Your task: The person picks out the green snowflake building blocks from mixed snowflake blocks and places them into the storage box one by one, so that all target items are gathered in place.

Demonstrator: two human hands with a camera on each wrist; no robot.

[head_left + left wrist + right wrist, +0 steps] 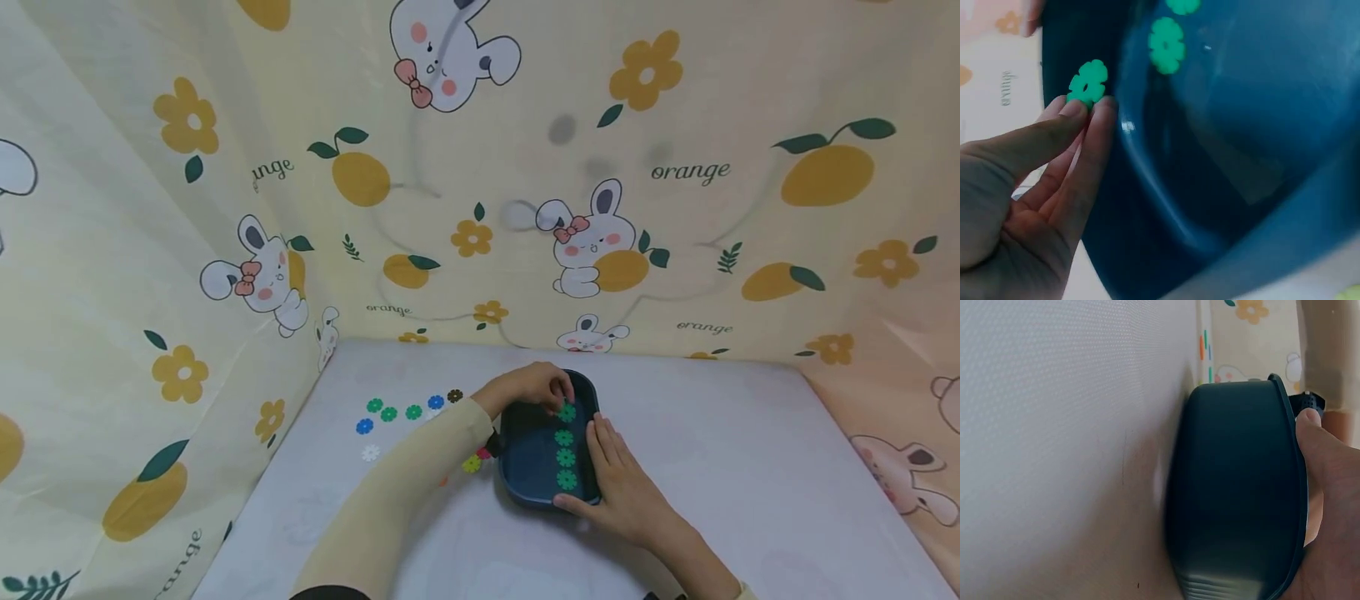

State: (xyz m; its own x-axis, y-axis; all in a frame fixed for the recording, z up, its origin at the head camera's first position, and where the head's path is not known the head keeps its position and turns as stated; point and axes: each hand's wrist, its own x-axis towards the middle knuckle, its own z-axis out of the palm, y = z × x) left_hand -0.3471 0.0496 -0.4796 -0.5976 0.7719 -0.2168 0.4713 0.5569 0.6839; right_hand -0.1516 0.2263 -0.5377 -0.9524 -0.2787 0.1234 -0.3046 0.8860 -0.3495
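A dark blue tray (528,475) stands on the white table, with several green flower-shaped pieces (566,457) in a line along its right side. My left hand (534,385) is over the tray's far end and pinches a green flower piece (1089,82) between thumb and fingers. My right hand (626,496) lies along the tray's right side, its thumb at the near rim. In the right wrist view, the thumb of my right hand (1335,469) rests at the rim of the tray (1235,481).
Left of the tray, loose flower pieces lie on the table (300,517): green (413,412), blue (364,426), white (371,452), brown (454,396) and yellow (472,464). Some are partly hidden by the left sleeve (405,492). A patterned curtain (525,275) hangs behind.
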